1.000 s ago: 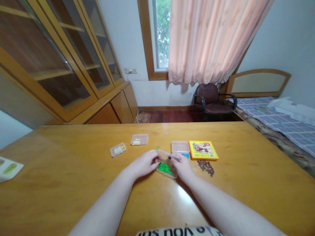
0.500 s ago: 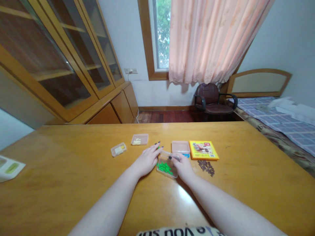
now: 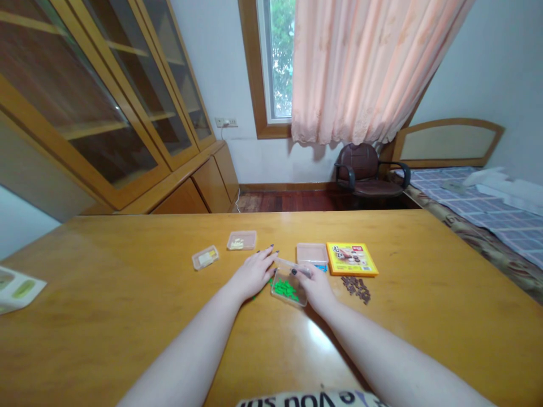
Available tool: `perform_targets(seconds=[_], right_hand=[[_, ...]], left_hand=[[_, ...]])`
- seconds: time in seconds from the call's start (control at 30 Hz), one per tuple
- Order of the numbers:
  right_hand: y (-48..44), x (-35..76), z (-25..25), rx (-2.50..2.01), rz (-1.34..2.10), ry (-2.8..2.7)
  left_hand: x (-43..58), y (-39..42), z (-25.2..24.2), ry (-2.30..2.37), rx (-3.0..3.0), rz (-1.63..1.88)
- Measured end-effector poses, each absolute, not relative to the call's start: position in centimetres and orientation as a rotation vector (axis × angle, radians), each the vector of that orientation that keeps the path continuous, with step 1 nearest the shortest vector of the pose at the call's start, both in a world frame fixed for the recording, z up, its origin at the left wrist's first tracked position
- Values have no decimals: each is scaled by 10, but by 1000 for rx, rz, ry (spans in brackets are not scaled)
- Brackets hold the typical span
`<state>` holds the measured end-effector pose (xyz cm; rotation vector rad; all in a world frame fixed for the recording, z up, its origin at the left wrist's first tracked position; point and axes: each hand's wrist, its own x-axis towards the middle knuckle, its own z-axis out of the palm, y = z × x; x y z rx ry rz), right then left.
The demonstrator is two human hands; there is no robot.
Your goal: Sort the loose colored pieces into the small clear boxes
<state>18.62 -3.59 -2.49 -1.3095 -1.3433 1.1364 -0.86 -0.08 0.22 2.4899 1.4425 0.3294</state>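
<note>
A small clear plastic box holding several green pieces sits on the wooden table, its lid raised at the far side. My right hand grips the box's right side, fingers curled on the lid edge. My left hand lies flat on the table just left of the box, fingers stretched out and covering a green piece or two. Dark nail polish shows on both hands.
Behind the box stand another clear box with blue pieces and a yellow booklet. Dark brown pieces lie loose at the right. Two small boxes with pale pieces sit to the left. A white packet lies far left.
My left hand went from a pinch at the box's left edge to lying flat with fingers spread on the table. The right hand has stayed on the box.
</note>
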Motion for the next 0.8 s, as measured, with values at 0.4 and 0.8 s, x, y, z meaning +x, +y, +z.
perform_targets(seconds=[0.4,0.8], right_hand=[[-36,185,-19,-1299,1192,-1304],[-35,186,-23,-1274,1200,-1306]], left_hand=[[-7,0,2,1355,2528,366],[-9,3,-2,1649,2505,291]])
